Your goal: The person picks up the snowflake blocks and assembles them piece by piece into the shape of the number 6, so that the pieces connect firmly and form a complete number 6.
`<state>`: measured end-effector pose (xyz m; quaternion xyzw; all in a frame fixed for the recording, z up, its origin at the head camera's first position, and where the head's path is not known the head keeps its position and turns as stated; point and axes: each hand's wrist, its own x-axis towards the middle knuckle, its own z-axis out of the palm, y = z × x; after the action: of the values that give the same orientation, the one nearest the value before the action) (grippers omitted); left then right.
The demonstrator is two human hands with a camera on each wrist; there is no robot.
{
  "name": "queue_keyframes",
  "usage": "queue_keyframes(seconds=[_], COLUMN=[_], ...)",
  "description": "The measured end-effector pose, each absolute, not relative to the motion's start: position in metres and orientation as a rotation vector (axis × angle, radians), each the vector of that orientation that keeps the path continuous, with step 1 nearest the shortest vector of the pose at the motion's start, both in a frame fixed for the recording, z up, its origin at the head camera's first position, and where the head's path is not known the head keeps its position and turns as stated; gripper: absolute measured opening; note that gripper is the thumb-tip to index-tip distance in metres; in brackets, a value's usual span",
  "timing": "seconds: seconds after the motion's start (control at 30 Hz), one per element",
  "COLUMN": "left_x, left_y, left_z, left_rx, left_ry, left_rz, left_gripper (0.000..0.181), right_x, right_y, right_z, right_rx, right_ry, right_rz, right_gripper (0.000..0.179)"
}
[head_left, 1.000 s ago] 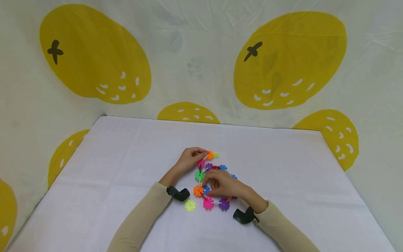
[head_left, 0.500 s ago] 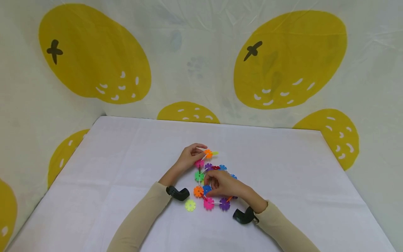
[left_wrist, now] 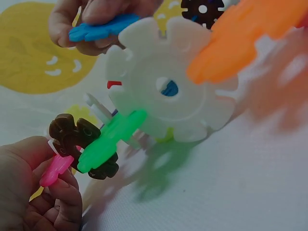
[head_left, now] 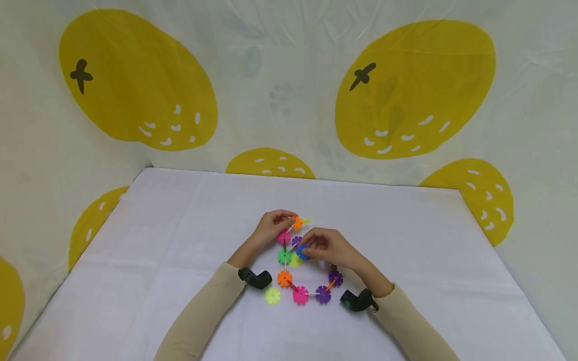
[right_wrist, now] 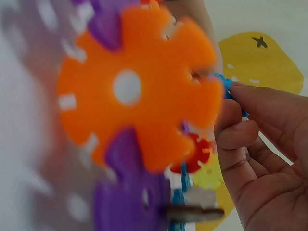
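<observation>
In the head view my left hand (head_left: 271, 226) pinches the chain of snowflake discs near its far end. Its thumb and fingers are on a pink disc (left_wrist: 57, 169) in the left wrist view, linked through a brown disc (left_wrist: 72, 139) to a green disc (left_wrist: 113, 142). My right hand (head_left: 331, 245) pinches a loose-looking blue snowflake disc (head_left: 302, 252) between thumb and fingers, held above the chain beside a purple disc (head_left: 297, 242). An orange disc (head_left: 297, 222) with a yellow-green one (head_left: 306, 221) stands at the chain's far end. My right hand hides part of the chain.
The chain curves round on the white table (head_left: 406, 230) through an orange disc (head_left: 285, 279), a pink one (head_left: 300, 295) and purple ones. A separate yellow disc (head_left: 273, 296) lies at the near left. Another yellow disc (head_left: 295, 259) is by the green one.
My right hand has moved away from me with the blue disc, from beside the near orange disc to beside the far purple one. My left hand has barely shifted.
</observation>
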<state>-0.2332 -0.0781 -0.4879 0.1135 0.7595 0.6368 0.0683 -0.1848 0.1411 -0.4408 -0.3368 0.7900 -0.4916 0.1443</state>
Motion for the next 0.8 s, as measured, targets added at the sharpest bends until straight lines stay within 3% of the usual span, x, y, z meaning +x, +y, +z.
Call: queue_keyframes(seconds=[0.3, 0.8], left_x=[-0.233, -0.231], left_y=[-0.078, -0.078], left_z=[-0.487, -0.486], left_rx=[0.289, 0.248], left_ry=[2.339, 2.383], left_rz=[1.827, 1.804], left_gripper=[0.029, 0.026], right_x=[-0.201, -0.222], right_y=[0.157, 0.168], right_z=[-0.443, -0.462], right_rx=[-0.778, -0.206], right_ry=[2.312, 2.322], right_rz=[-1.562, -1.835], right_gripper=[0.018, 0.03])
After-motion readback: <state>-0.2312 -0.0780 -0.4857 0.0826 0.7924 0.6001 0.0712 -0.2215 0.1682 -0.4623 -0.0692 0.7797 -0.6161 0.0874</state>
